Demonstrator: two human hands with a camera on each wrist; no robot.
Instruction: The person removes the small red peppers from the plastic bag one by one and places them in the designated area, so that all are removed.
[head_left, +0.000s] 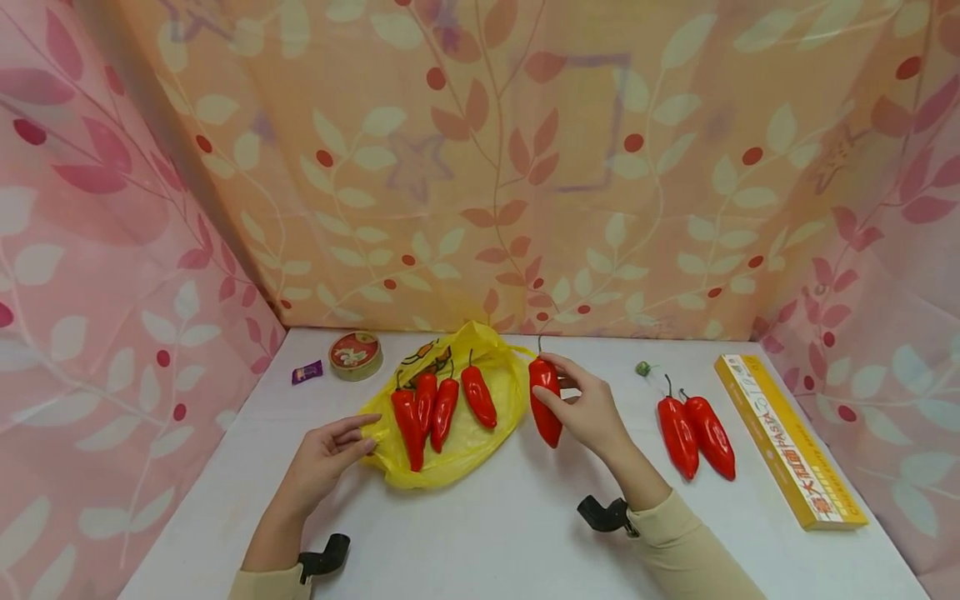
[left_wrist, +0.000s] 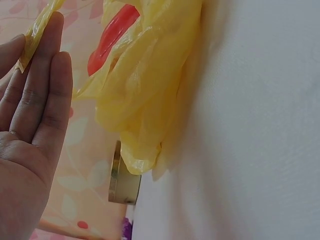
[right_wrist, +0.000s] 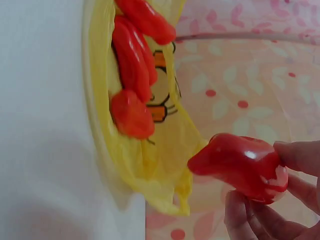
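My left hand (head_left: 328,462) pinches the yellow plastic bag (head_left: 459,461) and my right hand (head_left: 591,413) grips a red chili pepper (head_left: 547,425) just right of it, seemingly for bagging, so next I should lower the pepper inside.

Yellow-and-white box (head_left: 789,442), to your right: you can read PASTA along its length, with large red Chinese characters, apparently 意大利面, nearer you. Finer print on its yellow part: too small to make out. Small purple wrapper (head_left: 307,372), your far left: pale lettering, illegible. Yellow bag (head_left: 510,379): black-and-orange print, partly folded, no word you can read.
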